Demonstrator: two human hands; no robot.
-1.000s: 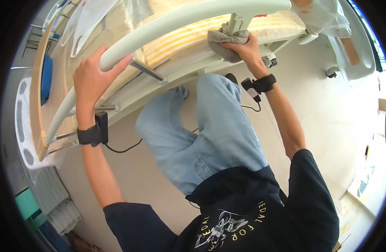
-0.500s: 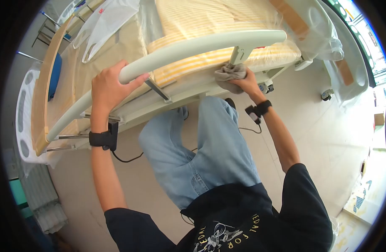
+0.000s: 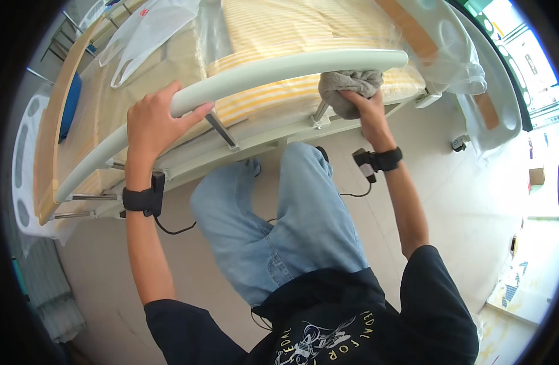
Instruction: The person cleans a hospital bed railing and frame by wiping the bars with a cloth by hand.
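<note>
My left hand [image 3: 161,121] is wrapped round the pale curved bed rail [image 3: 261,74], its thumb lying along the near side. In my right hand [image 3: 369,115] is a bunched grey cloth [image 3: 347,90], pressed up under the right part of the rail, where it hides the bracket top. A metal post [image 3: 222,129] joins the rail to the bed frame [image 3: 261,143] between my hands. Behind the rail lies a yellow-striped mattress [image 3: 304,27] under clear plastic. Each wrist wears a black strap with a small device and cable.
A white plastic bag [image 3: 152,36] lies on the bed. At the left stand a wooden board [image 3: 54,134] and a white bed end panel [image 3: 25,164]. A plastic-wrapped panel [image 3: 492,115] and a caster [image 3: 459,143] are at the right. My legs are below the frame.
My right hand has moved the cloth up from beside the bracket to just beneath the rail. My left hand keeps its hold on the rail. The view has shifted.
</note>
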